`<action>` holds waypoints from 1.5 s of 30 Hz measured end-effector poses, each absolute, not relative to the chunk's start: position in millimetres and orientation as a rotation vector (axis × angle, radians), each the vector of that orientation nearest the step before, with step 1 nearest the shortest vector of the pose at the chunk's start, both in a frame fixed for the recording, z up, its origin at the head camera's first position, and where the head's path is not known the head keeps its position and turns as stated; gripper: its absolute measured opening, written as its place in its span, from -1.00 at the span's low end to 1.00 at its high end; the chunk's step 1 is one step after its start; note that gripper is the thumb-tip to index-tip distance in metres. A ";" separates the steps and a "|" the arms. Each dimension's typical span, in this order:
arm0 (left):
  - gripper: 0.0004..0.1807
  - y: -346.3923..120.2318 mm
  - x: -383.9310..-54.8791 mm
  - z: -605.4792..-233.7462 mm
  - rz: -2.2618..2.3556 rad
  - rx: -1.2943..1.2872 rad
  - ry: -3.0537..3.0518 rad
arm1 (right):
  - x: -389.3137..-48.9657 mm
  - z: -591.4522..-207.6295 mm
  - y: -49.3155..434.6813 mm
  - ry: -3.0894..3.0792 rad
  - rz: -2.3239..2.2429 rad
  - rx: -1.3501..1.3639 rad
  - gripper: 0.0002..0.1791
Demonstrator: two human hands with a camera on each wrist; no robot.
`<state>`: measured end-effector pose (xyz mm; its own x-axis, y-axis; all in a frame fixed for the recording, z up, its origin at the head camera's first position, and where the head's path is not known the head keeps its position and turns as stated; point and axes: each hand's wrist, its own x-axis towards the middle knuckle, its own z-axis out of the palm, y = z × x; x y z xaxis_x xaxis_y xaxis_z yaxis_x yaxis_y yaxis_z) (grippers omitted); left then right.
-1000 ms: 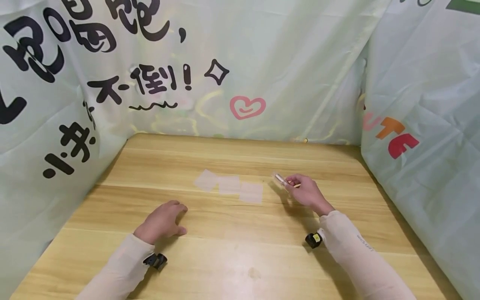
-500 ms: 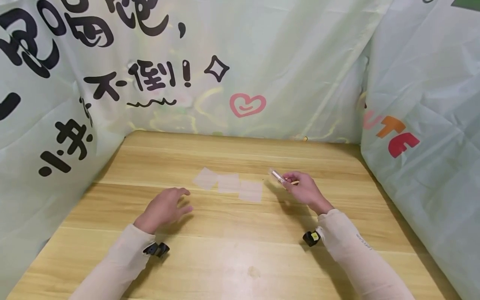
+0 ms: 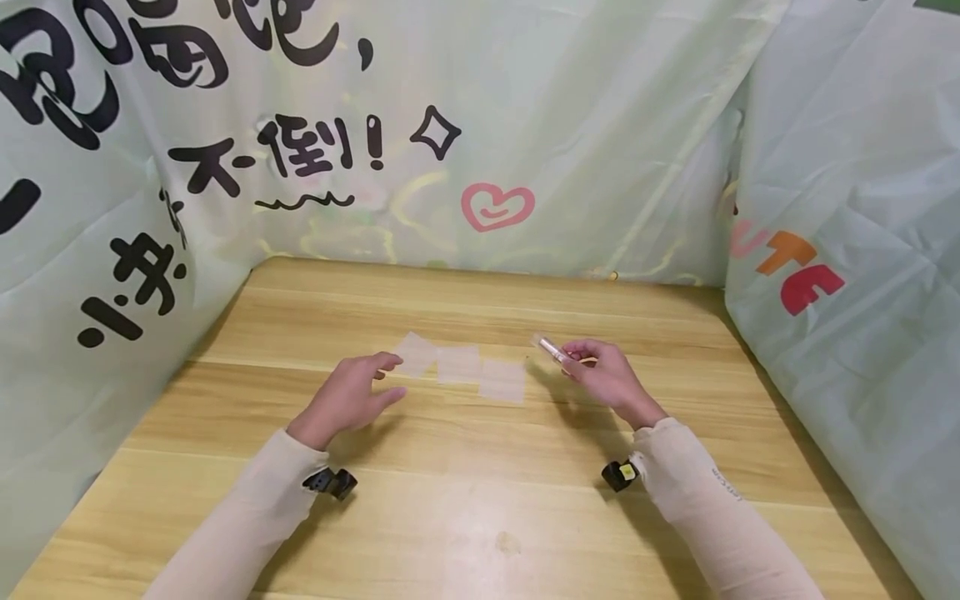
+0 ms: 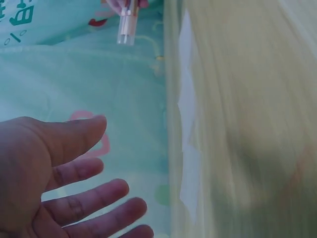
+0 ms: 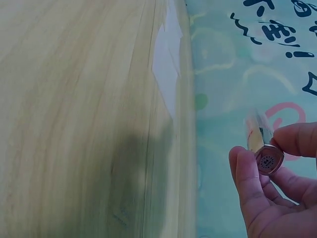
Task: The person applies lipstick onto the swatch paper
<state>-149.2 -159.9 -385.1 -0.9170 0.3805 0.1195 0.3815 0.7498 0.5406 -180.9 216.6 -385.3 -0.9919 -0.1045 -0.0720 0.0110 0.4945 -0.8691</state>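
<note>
In the head view three thin, whitish square sheets lie in a staggered row on the table: a left sheet (image 3: 417,357), a middle sheet (image 3: 458,365) and a right sheet (image 3: 502,381). My left hand (image 3: 348,396) hovers at the left sheet's side, fingers loosely spread and holding nothing. To the right of the row, my right hand (image 3: 609,379) pinches a lipstick tube (image 3: 551,347) between thumb and fingers, raised off the table and tilted. The left wrist view shows the tube's clear cap (image 4: 127,33); the right wrist view shows its faceted base (image 5: 268,160) with a small printed label.
The wooden table (image 3: 487,517) is bordered at the back by a pale printed cloth (image 3: 585,133). Another cloth (image 3: 855,183) hangs along the right side. A small black camera (image 3: 330,482) sits at the left wrist, another camera (image 3: 619,476) at the right.
My left hand has moved forward and to the right, toward the left sheet. The right hand keeps its hold on the lipstick tube, which has shifted slightly left. The sheets lie as before.
</note>
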 end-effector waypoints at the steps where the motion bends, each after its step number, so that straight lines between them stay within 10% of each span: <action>1: -0.52 -158.6 -150.0 -384.5 -0.953 -0.651 -2.925 | -180.6 -384.7 216.1 2.608 -1.528 -0.081 -0.68; 45: -0.55 -95.1 -163.7 -369.9 -1.375 -0.746 -2.790 | -170.4 -379.8 188.3 2.398 -1.775 -0.188 -0.79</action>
<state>-163.7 -95.1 -369.9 -0.8897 0.4310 0.1507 0.3820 0.5220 0.7626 -170.4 188.3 -379.8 -0.9807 -0.1899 -0.0473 -0.0102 0.2911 -0.9566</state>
